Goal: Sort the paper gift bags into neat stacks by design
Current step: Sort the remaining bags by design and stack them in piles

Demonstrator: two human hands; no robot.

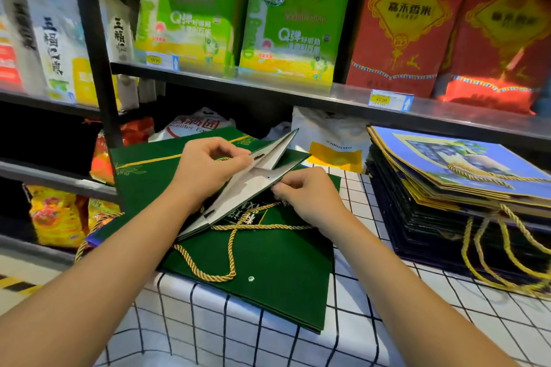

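Note:
A dark green paper gift bag (pixel 238 191) with a white inside is held up at its open mouth above a pile of flat green bags (pixel 268 271) with gold rope handles. My left hand (pixel 208 167) pinches the far top edge of the open bag. My right hand (pixel 304 194) pinches its near edge. A tall stack of blue and dark bags (pixel 465 188) with gold handles lies at the right on the table.
The table wears a white cloth with a black grid (pixel 238 343). Behind it runs a metal shelf edge (pixel 268 88) carrying green and red rice boxes. White plastic sacks (pixel 331 140) lie under the shelf behind the bags. Snack packets fill the lower left shelves.

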